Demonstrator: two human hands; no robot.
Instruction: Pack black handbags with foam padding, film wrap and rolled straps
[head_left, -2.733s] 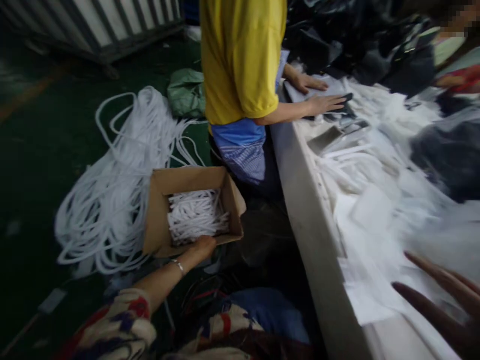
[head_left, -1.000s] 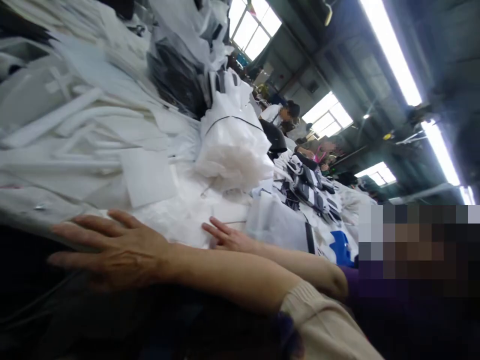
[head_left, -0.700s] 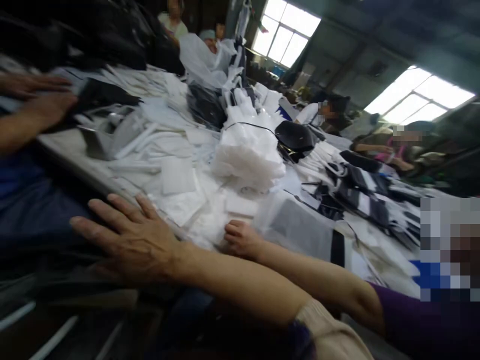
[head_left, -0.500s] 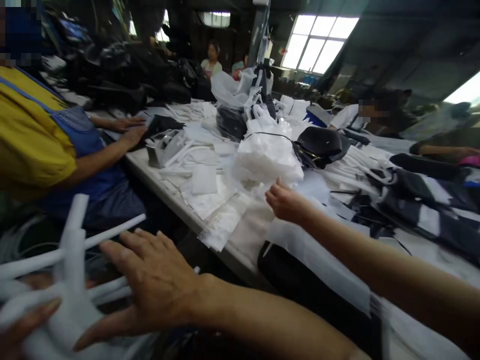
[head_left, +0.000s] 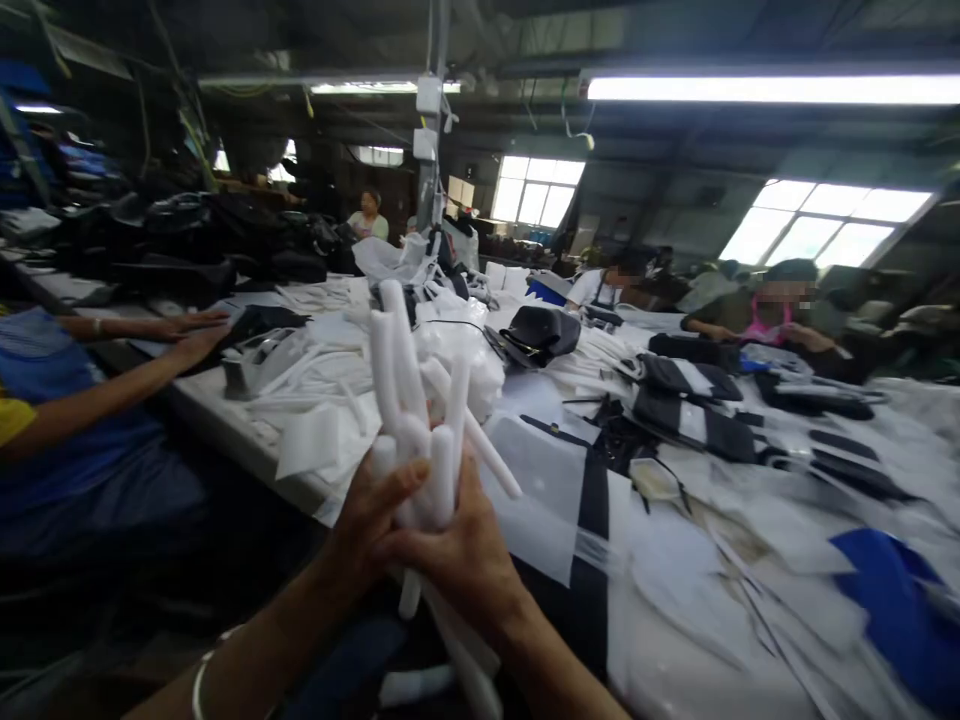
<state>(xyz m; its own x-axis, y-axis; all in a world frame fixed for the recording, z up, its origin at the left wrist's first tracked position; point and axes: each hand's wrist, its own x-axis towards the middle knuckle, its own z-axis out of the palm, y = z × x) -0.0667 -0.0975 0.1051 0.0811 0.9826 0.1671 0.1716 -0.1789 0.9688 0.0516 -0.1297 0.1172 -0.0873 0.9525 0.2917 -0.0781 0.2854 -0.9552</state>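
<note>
A bundle of white foam rods (head_left: 401, 375) stands roughly upright in front of me, its tops uneven and one rod slanting out to the right. My left hand (head_left: 379, 500) is closed round the bundle from the left, thumb across the front. From the right, my right hand (head_left: 461, 545) grips the same bundle lower down, its thumb reaching towards my left hand. Rod ends hang below both hands. Just beyond, on the table, a crumpled clear plastic bag (head_left: 480, 370) is partly hidden by the rods.
The worktable (head_left: 300, 488) carries loose white rods and sheets. A black-and-white flat piece (head_left: 592, 520) lies to the right, with black bags (head_left: 694, 425) and blue material (head_left: 900, 610) farther over. At left, a co-worker's hands (head_left: 191, 335) rest on dark material; others sit across the table.
The foam rods, low at the left before with a spread hand over them, are now upright at centre in both my hands. The view has tilted up and turned right.
</note>
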